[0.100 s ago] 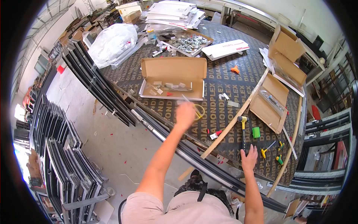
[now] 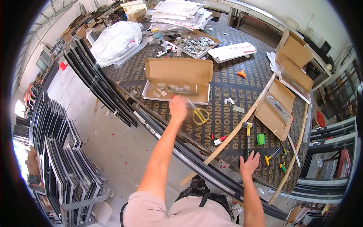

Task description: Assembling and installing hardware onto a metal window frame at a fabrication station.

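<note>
My left hand (image 2: 177,108) reaches over the table at the near edge of an open cardboard box (image 2: 177,69). Its fingers are turned away and hidden, so I cannot tell if they hold anything. A small red piece (image 2: 172,97) shows just beyond it. Right beside this hand lies a pair of scissors with yellow handles (image 2: 201,116). In the box are small clear packets (image 2: 161,92) and slim metal parts (image 2: 181,90). My right hand (image 2: 248,165) is open, fingers spread, at the lower end of the handle of a hammer (image 2: 247,130) with a yellow-and-black head.
A wooden strip (image 2: 230,142) crosses the table. To its right lie a green block (image 2: 261,139), a yellow-handled hex key (image 2: 268,159) and another open box (image 2: 275,109). Black frame profiles (image 2: 100,83) lean along the left edge. A parts tray (image 2: 191,47) stands farther back.
My left hand has moved left and a little farther away, off the scissors and toward the box's near edge. My right hand stays by the hammer handle. The view has shifted slightly.
</note>
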Demonstrator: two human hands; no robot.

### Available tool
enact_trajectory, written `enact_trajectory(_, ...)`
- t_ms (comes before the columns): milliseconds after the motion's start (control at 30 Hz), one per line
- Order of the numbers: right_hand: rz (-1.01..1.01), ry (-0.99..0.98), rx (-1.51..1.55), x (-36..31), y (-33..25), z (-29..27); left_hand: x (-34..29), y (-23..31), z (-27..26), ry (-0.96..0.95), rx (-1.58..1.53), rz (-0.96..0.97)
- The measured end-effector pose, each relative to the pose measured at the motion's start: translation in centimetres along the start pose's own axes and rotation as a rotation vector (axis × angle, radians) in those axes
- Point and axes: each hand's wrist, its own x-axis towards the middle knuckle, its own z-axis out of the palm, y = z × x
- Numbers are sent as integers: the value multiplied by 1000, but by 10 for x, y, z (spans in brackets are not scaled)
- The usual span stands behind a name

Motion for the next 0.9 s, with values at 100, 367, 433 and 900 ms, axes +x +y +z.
enact_trajectory(100,3,33,7,1,2,13,-8,-43,37,109,54,-3)
enact_trajectory(367,-86,233,-76,9,7,23,-25,46,65,-79,-278,73)
enact_trajectory(433,-98,249,-78,9,8,19,-39,96,69,-100,-327,41)
enact_trajectory(900,-130,266,-59,9,0,11,-7,103,63,-231,-407,4)
